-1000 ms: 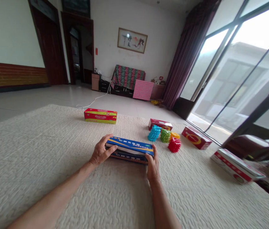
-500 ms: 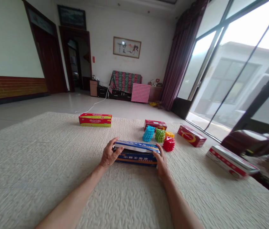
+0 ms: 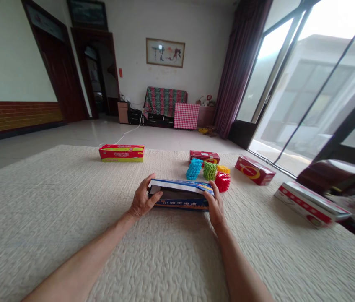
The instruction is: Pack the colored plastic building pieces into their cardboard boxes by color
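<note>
A long blue box (image 3: 182, 204) lies on the cream quilted cover, its lid partly raised and a dark inside showing. My left hand (image 3: 142, 199) grips the box's left end, thumb at the front and fingers behind. The right end is held in my right hand (image 3: 215, 205), fingers at the lid's corner. Just beyond the box, spiky pieces stand together: blue (image 3: 194, 169), green (image 3: 210, 171), yellow (image 3: 223, 169) and red (image 3: 223, 181).
A red and yellow box (image 3: 121, 154) sits at the far left of the cover (image 3: 54, 201). Behind the spiky pieces is a dark red box (image 3: 204, 157). Further right lie another red box (image 3: 254, 170) and a white and red box (image 3: 311, 205).
The lid of the blue box has lifted, so its dark inside shows more. Both hands stay at its ends. The view has shifted slightly.
</note>
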`<move>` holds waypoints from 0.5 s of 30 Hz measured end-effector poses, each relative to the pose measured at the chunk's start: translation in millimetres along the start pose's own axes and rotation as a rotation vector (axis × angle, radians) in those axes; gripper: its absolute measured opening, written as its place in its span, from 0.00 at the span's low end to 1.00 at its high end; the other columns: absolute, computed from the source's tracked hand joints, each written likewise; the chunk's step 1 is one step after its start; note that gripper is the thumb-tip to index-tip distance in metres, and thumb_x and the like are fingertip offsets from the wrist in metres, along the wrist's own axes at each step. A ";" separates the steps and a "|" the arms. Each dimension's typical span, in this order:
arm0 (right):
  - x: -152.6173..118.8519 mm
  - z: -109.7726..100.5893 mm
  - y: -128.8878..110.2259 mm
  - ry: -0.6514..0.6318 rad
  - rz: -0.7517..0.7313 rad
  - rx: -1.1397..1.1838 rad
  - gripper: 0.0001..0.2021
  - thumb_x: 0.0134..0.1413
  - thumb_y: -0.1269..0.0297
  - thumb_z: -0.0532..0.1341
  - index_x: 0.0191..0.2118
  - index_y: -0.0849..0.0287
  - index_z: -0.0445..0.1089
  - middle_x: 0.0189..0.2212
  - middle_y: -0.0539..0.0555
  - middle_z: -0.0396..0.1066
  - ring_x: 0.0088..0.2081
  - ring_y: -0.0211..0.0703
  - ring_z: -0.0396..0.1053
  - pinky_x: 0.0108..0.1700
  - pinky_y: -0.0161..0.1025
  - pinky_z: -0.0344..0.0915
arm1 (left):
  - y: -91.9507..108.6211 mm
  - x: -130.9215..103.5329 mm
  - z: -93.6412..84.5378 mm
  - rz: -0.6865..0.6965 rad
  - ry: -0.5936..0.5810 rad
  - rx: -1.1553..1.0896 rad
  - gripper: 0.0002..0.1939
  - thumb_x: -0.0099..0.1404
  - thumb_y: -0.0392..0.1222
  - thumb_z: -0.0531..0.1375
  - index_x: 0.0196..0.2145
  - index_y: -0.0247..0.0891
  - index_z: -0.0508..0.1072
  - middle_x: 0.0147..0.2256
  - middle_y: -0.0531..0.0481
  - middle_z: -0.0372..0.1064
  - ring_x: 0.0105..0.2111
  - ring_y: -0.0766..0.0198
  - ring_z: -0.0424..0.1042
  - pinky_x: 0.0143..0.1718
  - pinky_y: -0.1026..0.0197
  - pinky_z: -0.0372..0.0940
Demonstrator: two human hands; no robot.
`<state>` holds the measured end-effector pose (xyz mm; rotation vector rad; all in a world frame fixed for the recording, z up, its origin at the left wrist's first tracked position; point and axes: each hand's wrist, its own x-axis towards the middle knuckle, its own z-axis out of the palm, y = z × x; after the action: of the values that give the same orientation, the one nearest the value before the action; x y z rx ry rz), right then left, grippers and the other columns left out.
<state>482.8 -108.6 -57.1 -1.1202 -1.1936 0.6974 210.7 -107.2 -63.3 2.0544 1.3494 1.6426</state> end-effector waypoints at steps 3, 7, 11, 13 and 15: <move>1.0 -1.1 0.0 -0.019 0.000 -0.004 0.33 0.48 0.49 0.60 0.59 0.59 0.64 0.56 0.59 0.65 0.57 0.54 0.61 0.60 0.49 0.55 | -0.5 -0.8 -0.6 -0.005 0.002 -0.009 0.30 0.60 0.52 0.59 0.57 0.38 0.62 0.57 0.40 0.64 0.56 0.52 0.65 0.47 0.55 0.67; 4.6 -3.9 -0.1 -0.040 0.012 0.019 0.30 0.51 0.46 0.60 0.56 0.58 0.65 0.49 0.57 0.70 0.51 0.52 0.65 0.55 0.48 0.59 | -1.0 0.1 0.4 -0.001 0.002 -0.031 0.32 0.59 0.51 0.59 0.58 0.37 0.61 0.56 0.39 0.64 0.55 0.52 0.66 0.49 0.54 0.66; 11.8 -1.6 1.0 0.015 -0.028 -0.008 0.22 0.51 0.45 0.59 0.44 0.57 0.72 0.40 0.53 0.73 0.47 0.50 0.65 0.52 0.45 0.60 | -1.4 0.2 1.7 0.005 0.003 -0.017 0.31 0.59 0.50 0.59 0.58 0.38 0.61 0.56 0.40 0.64 0.56 0.53 0.65 0.50 0.53 0.66; 16.0 0.7 4.3 0.070 -0.047 -0.021 0.20 0.52 0.44 0.58 0.36 0.57 0.72 0.35 0.51 0.72 0.43 0.48 0.66 0.49 0.43 0.61 | -0.8 -0.6 1.5 0.011 0.003 -0.012 0.30 0.60 0.50 0.59 0.58 0.39 0.61 0.57 0.41 0.64 0.57 0.53 0.64 0.51 0.53 0.66; 19.6 2.1 9.5 0.097 -0.039 -0.010 0.19 0.53 0.44 0.57 0.32 0.56 0.71 0.31 0.50 0.71 0.39 0.46 0.66 0.45 0.41 0.61 | 0.5 -1.7 1.1 0.010 0.002 -0.023 0.29 0.60 0.49 0.59 0.57 0.39 0.62 0.57 0.41 0.64 0.57 0.53 0.63 0.51 0.53 0.65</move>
<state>487.3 -87.3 -59.1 -1.1237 -1.1347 0.6019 212.0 -108.3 -64.5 2.0507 1.3166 1.6566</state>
